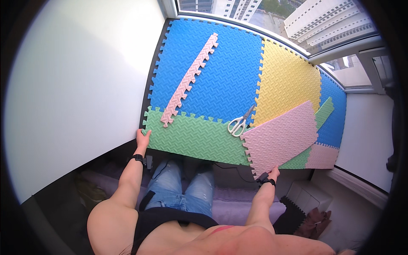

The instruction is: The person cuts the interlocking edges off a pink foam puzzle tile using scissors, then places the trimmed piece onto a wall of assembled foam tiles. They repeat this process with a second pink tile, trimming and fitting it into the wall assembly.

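Note:
My left hand [143, 139] grips the left front corner of a green foam mat [197, 140], thumb and fingers on either side of it. At the lower edge of a pink foam mat [282, 135] is my right hand [273, 175], its fingers partly hidden. This pink mat lies slanted across green and yellow pieces, and its toothed left corner juts past the front edge. White-handled scissors [237, 125] rest, blades apart, where blue, green and yellow meet. A narrow pink foam strip [190, 78], toothed along one side, lies diagonally over the blue foam mat [232, 73] and green mat.
A yellow foam mat [283, 73] adjoins the blue one below the windows. Farther right are a green strip [324, 111], another blue mat [331, 127] and a pink piece [323, 155]. White walls flank both sides. A purple padded seat [236, 204] is below, beside a cable [237, 170].

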Action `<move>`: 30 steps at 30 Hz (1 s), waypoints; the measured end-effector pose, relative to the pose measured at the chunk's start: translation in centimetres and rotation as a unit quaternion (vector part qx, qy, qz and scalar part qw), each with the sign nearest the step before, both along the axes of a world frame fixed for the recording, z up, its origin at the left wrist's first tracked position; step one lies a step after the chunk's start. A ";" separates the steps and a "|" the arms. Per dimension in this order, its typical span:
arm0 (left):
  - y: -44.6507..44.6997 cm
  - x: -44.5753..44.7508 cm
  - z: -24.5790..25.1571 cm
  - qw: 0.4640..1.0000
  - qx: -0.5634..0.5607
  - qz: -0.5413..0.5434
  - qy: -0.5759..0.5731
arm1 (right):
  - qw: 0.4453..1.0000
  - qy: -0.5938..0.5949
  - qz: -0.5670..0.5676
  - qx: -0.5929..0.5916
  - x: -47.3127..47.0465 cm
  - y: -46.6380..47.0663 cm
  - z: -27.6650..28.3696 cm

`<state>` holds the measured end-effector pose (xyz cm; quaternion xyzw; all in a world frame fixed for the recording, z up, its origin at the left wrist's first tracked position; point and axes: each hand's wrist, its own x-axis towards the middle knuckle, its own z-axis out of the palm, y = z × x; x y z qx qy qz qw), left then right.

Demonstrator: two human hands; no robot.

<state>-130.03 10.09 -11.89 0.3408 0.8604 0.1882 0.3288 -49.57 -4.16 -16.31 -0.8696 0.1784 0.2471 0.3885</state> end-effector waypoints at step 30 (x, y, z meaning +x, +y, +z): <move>15.4 13.9 3.8 0.961 0.104 -0.207 0.152 | 0.727 -0.301 0.617 -0.028 -29.7 22.3 11.2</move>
